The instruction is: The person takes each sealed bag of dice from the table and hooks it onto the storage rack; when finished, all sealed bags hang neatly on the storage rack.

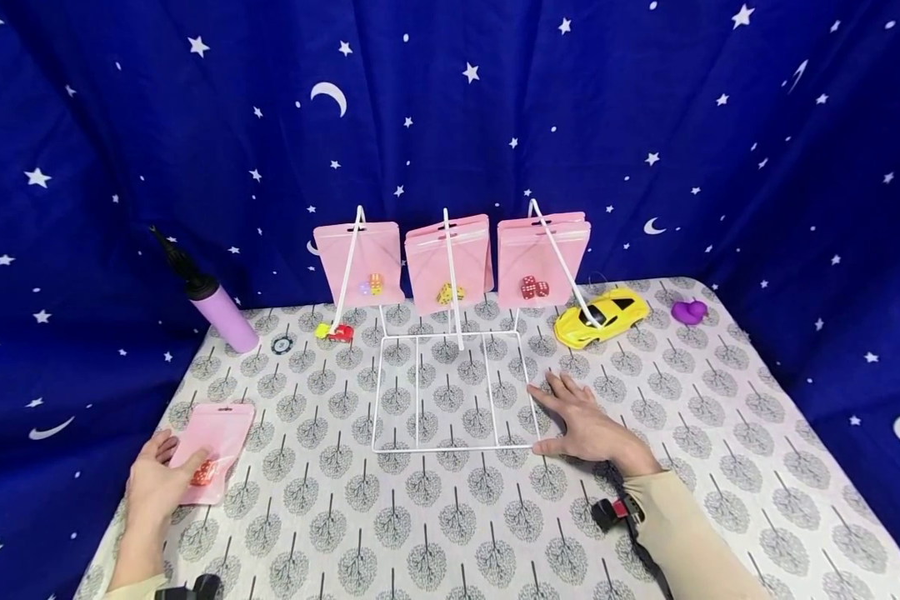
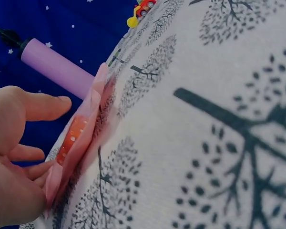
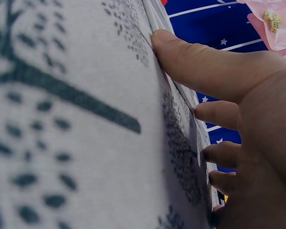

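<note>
A pink zip bag with red dice (image 1: 212, 454) lies on the left of the table. My left hand (image 1: 153, 479) is at its left edge, thumb extended over the bag; in the left wrist view the thumb (image 2: 47, 107) stands apart from it, while the other fingers are partly hidden by the bag. My right hand (image 1: 588, 425) rests on the table with spread fingers, touching the right side of the white wire rack's base (image 1: 450, 449). Pink bags hang from the rack's three arms: a left bag (image 1: 360, 254), middle bags (image 1: 468, 250) and right bags (image 1: 513, 258), with dice inside.
A purple hand pump (image 1: 225, 317) and a poker chip (image 1: 282, 343) stand at the back left. Near the rack's left arm sits a small red-and-yellow toy car (image 1: 337, 332). Back right are a yellow toy car (image 1: 603, 318) and a purple duck (image 1: 689, 312). A starry curtain (image 1: 450, 108) hangs behind.
</note>
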Demonstrator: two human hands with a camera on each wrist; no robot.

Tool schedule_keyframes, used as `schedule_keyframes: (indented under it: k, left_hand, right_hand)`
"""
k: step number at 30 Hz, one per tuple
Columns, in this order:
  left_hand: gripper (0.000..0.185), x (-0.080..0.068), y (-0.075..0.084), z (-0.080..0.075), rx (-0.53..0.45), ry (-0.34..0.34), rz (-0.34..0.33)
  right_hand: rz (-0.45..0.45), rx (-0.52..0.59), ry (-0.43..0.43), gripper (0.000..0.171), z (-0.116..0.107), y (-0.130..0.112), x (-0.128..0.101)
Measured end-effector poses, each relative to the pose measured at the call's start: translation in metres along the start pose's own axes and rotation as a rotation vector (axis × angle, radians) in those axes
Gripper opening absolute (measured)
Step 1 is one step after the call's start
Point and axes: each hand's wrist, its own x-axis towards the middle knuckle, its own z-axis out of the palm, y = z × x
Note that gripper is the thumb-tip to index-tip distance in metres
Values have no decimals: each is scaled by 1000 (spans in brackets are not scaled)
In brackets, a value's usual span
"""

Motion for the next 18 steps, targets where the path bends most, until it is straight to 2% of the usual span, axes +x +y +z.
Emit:
schedule_keyframes:
  k: [6,9,18]
  left_hand:
    - [82,1,4,-2,69,-100,39]
    - [81,0,5,-2,69,-131,52]
    - [82,-2,3,1,24,-113,2]
  right_hand:
    - [-1,7,-6,94,1,1,0]
    - [-1,8,-5,94,1,1,0]
    - [4,1,-7,94,1,2,0]
